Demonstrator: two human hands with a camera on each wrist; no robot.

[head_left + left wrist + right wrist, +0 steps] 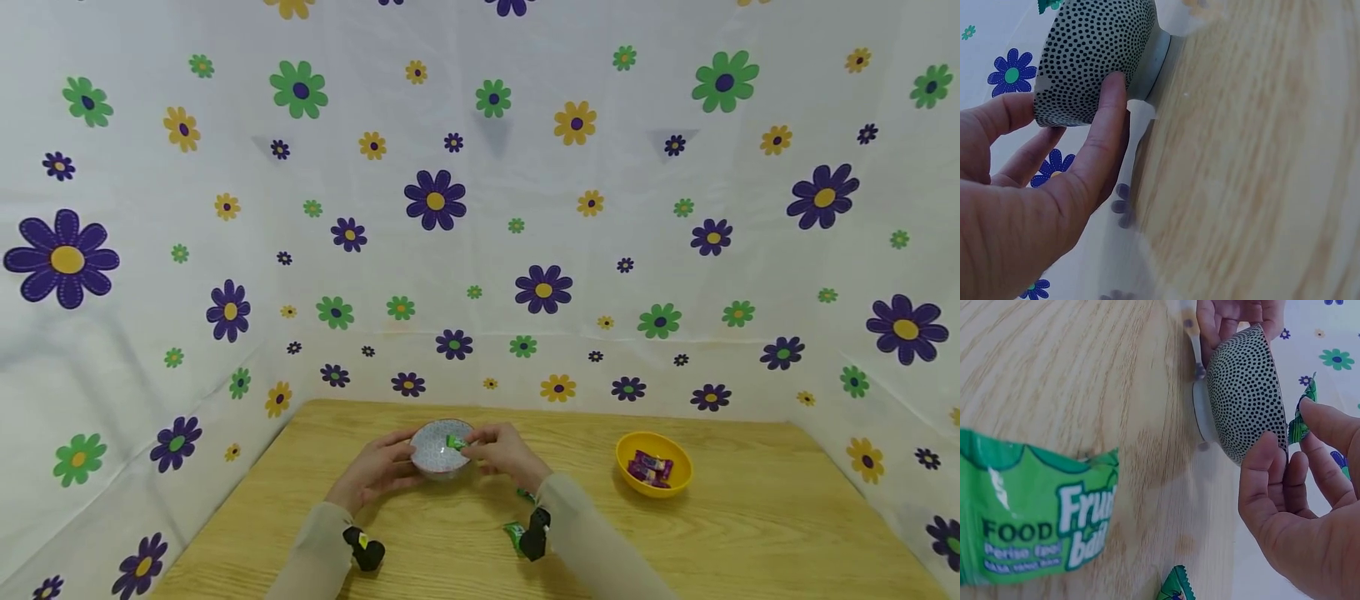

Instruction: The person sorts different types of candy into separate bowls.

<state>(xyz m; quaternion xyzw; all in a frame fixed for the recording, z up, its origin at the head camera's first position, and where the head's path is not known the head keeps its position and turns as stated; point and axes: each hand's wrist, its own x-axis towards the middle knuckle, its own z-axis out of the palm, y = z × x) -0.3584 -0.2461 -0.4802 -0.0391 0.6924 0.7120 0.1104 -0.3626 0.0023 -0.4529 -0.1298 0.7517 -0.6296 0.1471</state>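
A small bowl (442,467) with black dots on its outer wall stands toward the back of the table, left of centre. My left hand (382,468) holds it from the left, thumb and fingers against the outer wall, as the left wrist view shows. My right hand (504,454) pinches a green-wrapped candy (455,442) over the bowl's right rim. In the right wrist view that candy (1302,415) shows at the bowl's mouth, with other right-hand fingers (1260,465) against the dotted wall (1247,394).
A yellow bowl (682,467) with several purple-wrapped candies (649,469) stands to the right. Green candies lie by my right wrist: one candy (514,534) in front, another candy (527,495) partly hidden by the sleeve. Flowered cloth (480,275) encloses the wooden table (750,533).
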